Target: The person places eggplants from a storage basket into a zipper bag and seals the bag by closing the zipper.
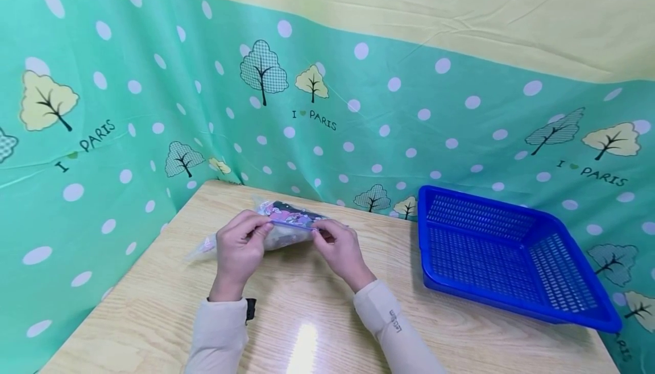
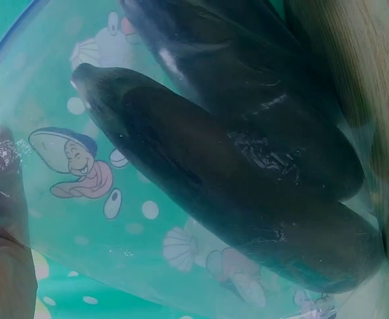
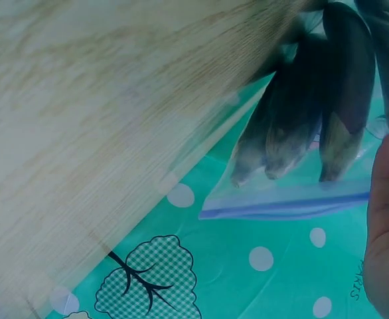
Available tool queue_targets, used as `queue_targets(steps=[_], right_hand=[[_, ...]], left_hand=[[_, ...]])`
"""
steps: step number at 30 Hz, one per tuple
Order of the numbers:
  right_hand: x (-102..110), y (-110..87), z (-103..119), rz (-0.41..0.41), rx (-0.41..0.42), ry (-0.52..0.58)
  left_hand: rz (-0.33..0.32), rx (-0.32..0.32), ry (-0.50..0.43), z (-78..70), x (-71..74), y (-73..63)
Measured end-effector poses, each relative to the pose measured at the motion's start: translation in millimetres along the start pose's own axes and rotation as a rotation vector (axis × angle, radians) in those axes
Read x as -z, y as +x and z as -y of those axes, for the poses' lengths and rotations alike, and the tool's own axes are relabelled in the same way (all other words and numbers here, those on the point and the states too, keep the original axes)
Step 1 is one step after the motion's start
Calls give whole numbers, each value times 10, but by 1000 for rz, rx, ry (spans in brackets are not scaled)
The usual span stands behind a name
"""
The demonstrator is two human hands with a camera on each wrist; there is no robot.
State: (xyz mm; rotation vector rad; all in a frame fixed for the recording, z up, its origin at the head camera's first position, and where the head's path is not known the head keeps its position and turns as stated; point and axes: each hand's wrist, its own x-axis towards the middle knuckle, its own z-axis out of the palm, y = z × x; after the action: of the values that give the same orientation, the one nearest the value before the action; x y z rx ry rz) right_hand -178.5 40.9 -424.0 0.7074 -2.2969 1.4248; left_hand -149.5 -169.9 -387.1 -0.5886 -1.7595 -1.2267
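A clear zip bag point(image 1: 281, 240) with printed cartoon figures lies on the table between both hands, its purple zip strip point(image 1: 291, 225) facing me. My left hand point(image 1: 239, 249) pinches the strip towards its left end with thumb and fingers. Further right along the same strip, my right hand point(image 1: 341, 249) pinches the edge. Inside the bag are several dark, long eggplants point(image 2: 228, 179), seen large through the film in the left wrist view. Their stem ends point to the zip edge in the right wrist view, where fingers point(image 3: 384, 193) show at the right.
To the right stands a blue plastic basket point(image 1: 512, 300) with perforated walls. The wooden table point(image 1: 307, 317) meets a green dotted cloth point(image 1: 317, 152) with printed trees along its back and left edges. One corner of the bag sticks out left of the left hand.
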Motion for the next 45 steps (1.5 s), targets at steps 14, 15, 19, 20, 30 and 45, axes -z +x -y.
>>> queue_targets(steps=[14, 15, 19, 20, 30, 45], right_hand=[[27, 29, -47, -14, -46, -10], [36, 32, -50, -12, -49, -8], [75, 47, -90, -10, -56, -4], [86, 50, -104, -13, -58, -4], [164, 62, -272, -43, -93, -31], [380, 120, -510, -32, -206, -126]], left_hand=[[-51, -13, 46, -4, -11, 1], [-55, -14, 47, -3, -11, 0], [-67, -17, 50, 0, -3, -2], [-69, -17, 51, -1, -1, -1], [-100, -17, 57, -21, 33, 13], [-205, 18, 34, -45, 148, 52]])
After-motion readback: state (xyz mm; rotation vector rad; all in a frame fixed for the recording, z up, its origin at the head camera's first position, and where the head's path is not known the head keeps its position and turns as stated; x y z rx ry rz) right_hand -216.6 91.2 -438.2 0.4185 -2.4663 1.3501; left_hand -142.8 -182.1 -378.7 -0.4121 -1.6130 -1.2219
